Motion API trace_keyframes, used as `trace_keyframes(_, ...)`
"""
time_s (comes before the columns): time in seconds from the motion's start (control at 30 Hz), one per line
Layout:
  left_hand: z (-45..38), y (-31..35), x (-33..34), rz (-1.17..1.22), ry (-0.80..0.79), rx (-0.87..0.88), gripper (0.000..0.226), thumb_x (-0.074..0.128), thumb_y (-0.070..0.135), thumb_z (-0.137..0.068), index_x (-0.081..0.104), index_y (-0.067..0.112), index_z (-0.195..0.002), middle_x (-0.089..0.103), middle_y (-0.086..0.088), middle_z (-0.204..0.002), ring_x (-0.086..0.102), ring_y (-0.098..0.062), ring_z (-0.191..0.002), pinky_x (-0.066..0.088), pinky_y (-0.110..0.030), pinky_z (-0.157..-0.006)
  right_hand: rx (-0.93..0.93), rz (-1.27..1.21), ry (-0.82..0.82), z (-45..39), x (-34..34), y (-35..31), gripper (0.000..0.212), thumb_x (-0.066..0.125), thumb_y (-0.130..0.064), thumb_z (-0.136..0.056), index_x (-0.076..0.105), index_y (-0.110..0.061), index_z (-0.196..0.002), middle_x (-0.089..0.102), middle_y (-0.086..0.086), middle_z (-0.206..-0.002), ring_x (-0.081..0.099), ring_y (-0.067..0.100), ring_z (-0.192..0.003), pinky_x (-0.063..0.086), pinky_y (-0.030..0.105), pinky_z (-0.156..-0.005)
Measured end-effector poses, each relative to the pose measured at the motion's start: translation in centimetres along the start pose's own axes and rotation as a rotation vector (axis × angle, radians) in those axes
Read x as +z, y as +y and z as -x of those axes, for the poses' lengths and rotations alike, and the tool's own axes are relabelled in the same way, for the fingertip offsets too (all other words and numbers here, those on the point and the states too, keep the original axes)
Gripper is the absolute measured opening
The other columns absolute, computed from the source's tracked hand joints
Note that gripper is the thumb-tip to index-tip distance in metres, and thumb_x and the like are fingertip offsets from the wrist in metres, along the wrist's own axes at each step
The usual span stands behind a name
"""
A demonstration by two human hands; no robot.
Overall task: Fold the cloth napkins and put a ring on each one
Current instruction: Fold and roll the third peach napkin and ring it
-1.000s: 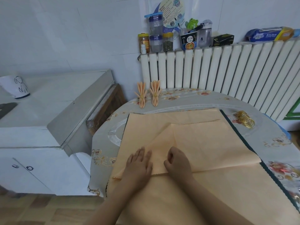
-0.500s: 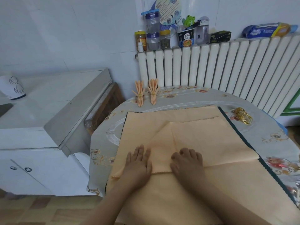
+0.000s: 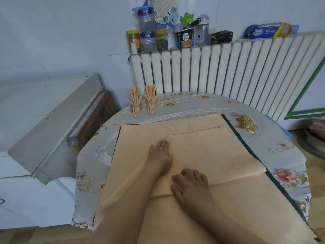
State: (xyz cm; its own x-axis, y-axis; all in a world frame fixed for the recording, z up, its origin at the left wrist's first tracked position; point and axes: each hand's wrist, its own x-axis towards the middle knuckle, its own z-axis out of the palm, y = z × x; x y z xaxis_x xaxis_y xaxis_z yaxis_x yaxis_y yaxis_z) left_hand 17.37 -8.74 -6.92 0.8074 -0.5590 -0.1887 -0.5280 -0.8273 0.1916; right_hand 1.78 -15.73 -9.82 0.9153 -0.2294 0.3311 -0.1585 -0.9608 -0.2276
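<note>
A peach cloth napkin [image 3: 214,155] lies on a stack of the same cloths on the round table, folded over with its crease running up the left side. My left hand [image 3: 161,156] lies flat with straight fingers on that crease, reaching towards the top corner of the fold. Nearer to me, my right hand [image 3: 190,184] presses the napkin's near edge with spread fingers. Two folded napkins with rings, one on the left [image 3: 135,103] and one on the right [image 3: 150,99], lie at the table's far side. Several gold rings [image 3: 248,123] sit in a pile at the far right.
The table wears a grey flowered tablecloth [image 3: 281,152]. A white radiator [image 3: 228,69] stands behind it, with jars, bottles and boxes on top. A white cabinet [image 3: 40,120] stands close on the left. A dark green cloth edge [image 3: 246,147] shows under the stack.
My left hand has slid forward along the crease, away from me. My right hand has stayed on the near edge of the napkin. The camera has tilted a little.
</note>
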Motion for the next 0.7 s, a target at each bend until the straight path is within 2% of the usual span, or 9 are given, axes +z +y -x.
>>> trace_keyframes(0.27, -1.8, 0.1, 0.8, 0.019, 0.101, -0.039, 0.056, 0.019, 0.028, -0.099, 0.006, 0.018, -0.152, 0.000, 0.005, -0.160, -0.002, -0.008, -0.146, -0.002, -0.039, -0.118, -0.022, -0.031, 0.000, -0.1, 0.6, 0.5, 0.024, 0.046, -0.052, -0.076, 0.059, -0.035, -0.089, 0.051, -0.008, -0.092, 0.048, 0.016, -0.085, 0.027, 0.032, -0.079)
trace_keyframes(0.37, -2.0, 0.1, 0.8, 0.022, 0.102, -0.041, 0.056, 0.019, 0.028, -0.099, 0.006, 0.018, -0.152, 0.000, 0.005, -0.160, -0.002, -0.008, -0.146, -0.002, -0.039, -0.118, -0.047, -0.004, -0.104, -1.0, -0.3, 0.5, 0.028, 0.045, -0.053, -0.076, 0.059, -0.033, -0.089, 0.050, -0.005, -0.092, 0.052, 0.019, -0.087, 0.028, 0.034, -0.077)
trace_keyframes(0.47, -2.1, 0.0, 0.7, 0.018, 0.112, -0.040, 0.056, 0.019, 0.028, -0.099, 0.005, 0.018, -0.153, 0.000, 0.005, -0.160, -0.002, -0.008, -0.146, -0.002, -0.039, -0.118, -0.118, -0.013, -0.345, -3.6, -2.5, 1.2, 0.041, 0.036, -0.056, -0.085, 0.053, -0.032, -0.115, 0.046, 0.000, -0.115, 0.042, 0.024, -0.112, 0.029, 0.036, -0.093)
trace_keyframes(0.53, -2.1, -0.1, 0.8, 0.018, 0.121, -0.038, 0.056, 0.020, 0.028, -0.099, 0.006, 0.018, -0.152, 0.001, 0.005, -0.160, -0.001, -0.008, -0.146, -0.002, -0.038, -0.118, -0.141, -0.034, -0.352, -5.7, -2.8, 2.2, 0.050, 0.028, -0.058, -0.085, 0.055, -0.030, -0.116, 0.051, 0.001, -0.117, 0.042, 0.023, -0.115, 0.030, 0.033, -0.095)
trace_keyframes(0.63, -1.9, 0.1, 1.1, 0.025, 0.141, -0.037, 0.056, 0.022, 0.029, -0.099, 0.007, 0.019, -0.152, 0.002, 0.005, -0.160, 0.000, -0.007, -0.146, -0.001, -0.038, -0.118, -0.100, 0.043, -0.265, -9.5, -2.0, 5.6, 0.035, 0.040, -0.043, -0.093, 0.056, -0.025, -0.118, 0.054, 0.002, -0.119, 0.044, 0.023, -0.115, 0.031, 0.033, -0.095)
trace_keyframes(0.7, -2.0, 0.0, 1.3, 0.024, 0.161, -0.040, 0.057, 0.023, 0.030, -0.099, 0.007, 0.021, -0.153, 0.003, 0.006, -0.160, 0.001, -0.006, -0.146, -0.001, -0.038, -0.118, -0.049, 0.132, -0.281, -12.5, -1.1, 8.3, 0.033, 0.040, -0.032, -0.095, 0.051, -0.023, -0.124, 0.051, 0.002, -0.125, 0.043, 0.024, -0.116, 0.031, 0.034, -0.095)
